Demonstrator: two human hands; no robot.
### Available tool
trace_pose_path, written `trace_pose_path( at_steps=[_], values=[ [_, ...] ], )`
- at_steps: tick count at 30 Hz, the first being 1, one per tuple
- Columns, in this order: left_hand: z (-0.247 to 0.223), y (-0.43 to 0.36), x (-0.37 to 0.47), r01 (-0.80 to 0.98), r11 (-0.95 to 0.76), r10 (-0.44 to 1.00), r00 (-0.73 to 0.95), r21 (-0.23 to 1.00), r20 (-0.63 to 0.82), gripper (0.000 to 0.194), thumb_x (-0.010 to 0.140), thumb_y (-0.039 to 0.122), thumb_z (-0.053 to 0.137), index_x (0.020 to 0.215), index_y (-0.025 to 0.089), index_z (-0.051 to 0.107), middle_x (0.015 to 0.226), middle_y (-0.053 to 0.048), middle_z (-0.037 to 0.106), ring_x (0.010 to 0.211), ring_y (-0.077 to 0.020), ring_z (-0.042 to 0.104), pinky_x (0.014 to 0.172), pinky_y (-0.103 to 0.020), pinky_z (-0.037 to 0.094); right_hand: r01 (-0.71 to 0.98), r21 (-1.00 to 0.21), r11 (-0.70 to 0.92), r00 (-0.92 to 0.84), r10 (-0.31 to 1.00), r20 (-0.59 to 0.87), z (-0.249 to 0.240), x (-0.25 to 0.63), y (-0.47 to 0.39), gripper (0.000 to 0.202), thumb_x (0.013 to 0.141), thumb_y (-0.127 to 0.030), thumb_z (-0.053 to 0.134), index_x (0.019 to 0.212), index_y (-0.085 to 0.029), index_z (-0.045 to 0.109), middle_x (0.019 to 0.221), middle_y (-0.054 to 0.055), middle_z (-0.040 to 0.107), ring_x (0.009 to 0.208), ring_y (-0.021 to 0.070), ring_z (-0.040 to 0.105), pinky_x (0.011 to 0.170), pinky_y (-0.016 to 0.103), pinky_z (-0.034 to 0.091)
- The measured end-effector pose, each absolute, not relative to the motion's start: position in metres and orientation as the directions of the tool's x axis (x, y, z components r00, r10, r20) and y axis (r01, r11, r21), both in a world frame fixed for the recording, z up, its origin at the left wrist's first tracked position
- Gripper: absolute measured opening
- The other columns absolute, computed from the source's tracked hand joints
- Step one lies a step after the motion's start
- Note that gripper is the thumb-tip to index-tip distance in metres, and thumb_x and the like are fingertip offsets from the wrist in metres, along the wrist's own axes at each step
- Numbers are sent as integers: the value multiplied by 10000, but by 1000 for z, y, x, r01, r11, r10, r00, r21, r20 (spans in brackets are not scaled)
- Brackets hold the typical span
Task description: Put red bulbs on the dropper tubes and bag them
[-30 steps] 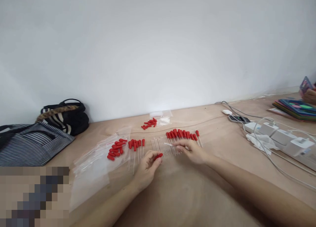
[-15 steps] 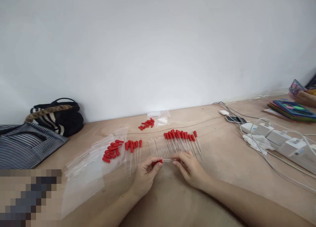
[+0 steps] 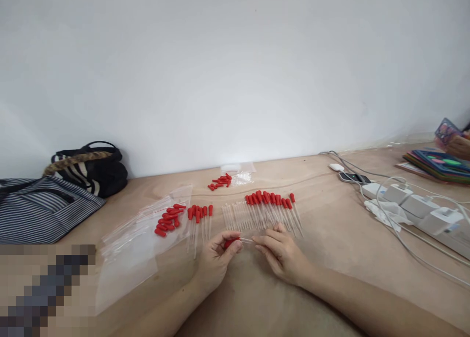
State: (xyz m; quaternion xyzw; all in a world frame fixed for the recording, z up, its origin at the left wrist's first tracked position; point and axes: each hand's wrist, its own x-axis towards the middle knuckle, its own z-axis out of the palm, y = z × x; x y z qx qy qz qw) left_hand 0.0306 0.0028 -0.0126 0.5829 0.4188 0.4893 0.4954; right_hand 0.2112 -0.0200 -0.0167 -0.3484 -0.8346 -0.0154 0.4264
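My left hand (image 3: 219, 255) is closed around a red rubber bulb (image 3: 230, 243). From the bulb a clear glass tube (image 3: 246, 240) runs across to my right hand (image 3: 277, 251), whose fingertips pinch it. Whether the tube sits inside the bulb's mouth is hidden by my left fingers. Beyond my right hand lies a row of droppers with red bulbs (image 3: 270, 200), and left of these are bare glass tubes (image 3: 235, 215). A smaller group of red-bulbed droppers (image 3: 200, 214) lies beyond my left hand. Loose red bulbs (image 3: 169, 219) rest on clear plastic bags to the left.
Clear bags (image 3: 127, 273) spread over the left of the table. More small red bulbs (image 3: 221, 181) lie near the wall. A striped bag (image 3: 47, 207) and a black bag (image 3: 110, 173) stand far left. Chargers and cables (image 3: 422, 210) occupy the right, with another person's hand (image 3: 458, 146) beyond.
My right fingers have come slightly closer to the left hand, and less of the tube shows between them. The tube is tilted a little. The view has shifted slightly.
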Motion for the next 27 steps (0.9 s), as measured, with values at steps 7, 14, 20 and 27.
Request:
trace_pose_path(
  at_steps=[7,14,20,27],
  values=[
    [-24,3,23,78,-277,942,221,958,254,133,637,267,672,736,178,676,645,-12,661,591,-121,581,556,-206,486,569,-56,820,-520,412,748,-11,219,-17,292,778,-44,358,1010,-131,512,603,2,495,538,121,393,604,273,263],
    [-25,3,22,158,-468,863,294,869,411,83,689,253,637,729,205,691,690,-19,671,628,-135,605,581,-223,500,579,33,815,-588,389,709,-8,223,-14,299,758,-47,344,968,-119,545,583,0,495,503,114,370,600,280,244],
    [-23,2,24,221,-455,869,320,863,377,80,681,256,633,699,194,678,675,-13,666,607,-129,600,567,-218,494,568,-119,815,-558,486,673,-10,219,-15,259,778,-81,355,913,-138,569,605,9,516,532,116,407,612,280,242],
    [-21,0,21,227,-221,934,328,948,139,409,625,259,679,1017,195,581,733,-3,662,687,-146,616,649,-245,511,558,-330,762,-552,637,537,-11,222,-12,189,842,-148,375,875,-166,560,689,15,603,613,112,506,657,282,250]
  ],
)
